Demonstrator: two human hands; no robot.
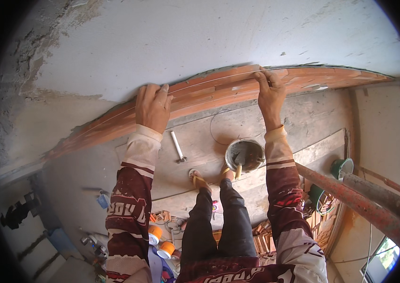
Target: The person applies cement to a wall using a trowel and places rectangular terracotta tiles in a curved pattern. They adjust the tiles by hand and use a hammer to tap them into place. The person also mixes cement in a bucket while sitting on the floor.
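A course of orange-red clay bricks (pixel 195 100) runs along the white wall, with a thin string line (pixel 195 87) stretched over its length. My left hand (pixel 152 107) is closed over the left end of a top brick (pixel 218 77), fingers curled over its upper edge. At that brick's right end, close to the string, my right hand (pixel 270 94) grips with thumb and fingers. Grey mortar shows between the bricks and the wall. Below, on the planks, sit a bucket (pixel 255 168) of grey mortar with a trowel (pixel 239 166) in it, and a white-handled hammer (pixel 177 145).
I stand on wooden planks (pixel 185 181) in yellow-strapped sandals. Metal scaffold pipes (pixel 350 198) cross at the right. Lower down lie stacked bricks (pixel 263 236), orange-and-white containers (pixel 166 249) and green baskets (pixel 320 198).
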